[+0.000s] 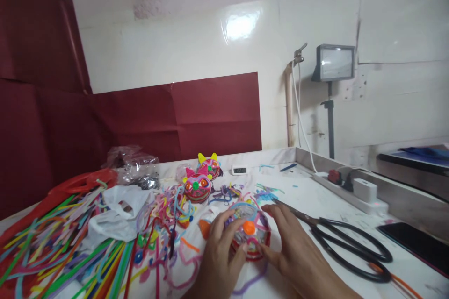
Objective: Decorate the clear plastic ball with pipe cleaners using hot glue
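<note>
Counter (315, 196): pile of loose pipe cleaners (59, 243) lay far left of the round craft face (249, 236); it could snag or slip. Scissors (351, 238), one pair, just right of it, blades near fingers. Two finished faces (201, 180) behind. Left hand (219, 257) and right hand (294, 252) both cupped the craft face, fingers pressing its rim.

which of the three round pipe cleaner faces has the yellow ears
The farthest face, at the back of the table. Its two yellow ears point up; the one in front of it has pink ears, and the one between both hands shows none.
</note>
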Demonstrator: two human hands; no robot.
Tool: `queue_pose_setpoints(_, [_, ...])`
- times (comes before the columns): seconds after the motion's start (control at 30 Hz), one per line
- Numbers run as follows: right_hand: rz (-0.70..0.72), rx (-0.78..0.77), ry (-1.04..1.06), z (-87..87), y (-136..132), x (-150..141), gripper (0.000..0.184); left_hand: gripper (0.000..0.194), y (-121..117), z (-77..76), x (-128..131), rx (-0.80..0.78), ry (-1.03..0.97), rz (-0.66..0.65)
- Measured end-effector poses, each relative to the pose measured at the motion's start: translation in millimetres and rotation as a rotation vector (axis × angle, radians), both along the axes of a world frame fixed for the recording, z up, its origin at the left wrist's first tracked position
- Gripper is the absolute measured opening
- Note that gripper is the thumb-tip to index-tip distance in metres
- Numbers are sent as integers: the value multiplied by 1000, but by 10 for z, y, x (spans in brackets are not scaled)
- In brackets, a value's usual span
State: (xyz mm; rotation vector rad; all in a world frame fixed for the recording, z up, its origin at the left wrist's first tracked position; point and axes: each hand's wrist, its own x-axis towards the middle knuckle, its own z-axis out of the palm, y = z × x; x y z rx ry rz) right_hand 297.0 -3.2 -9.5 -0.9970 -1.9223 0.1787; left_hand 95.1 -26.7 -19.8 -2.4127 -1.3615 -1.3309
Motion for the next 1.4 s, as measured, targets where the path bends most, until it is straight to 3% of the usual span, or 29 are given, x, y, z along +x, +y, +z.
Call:
queue_pose_setpoints(0.3, [48, -359, -41, 246, 1, 28, 54, 38, 51, 19, 14, 4, -36, 13])
queue_pose_setpoints(0.47, [54, -407, 1, 310, 37, 44, 55, 37, 93, 56, -15, 14, -31, -3])
queue_pose_setpoints(0.77, [81, -536, 48, 381, 240, 57, 61, 38, 197, 155, -2, -131, -144, -16])
queue_pose_setpoints(1.07, [134, -658, 134, 433, 371, 20, 59, 38, 239, 431, -113, -135, 70, -132])
queue_pose_setpoints(1.4, [165, -790, 260, 481, 436, 35, 53, 31, 365, 478, -123, -153, 102, -224])
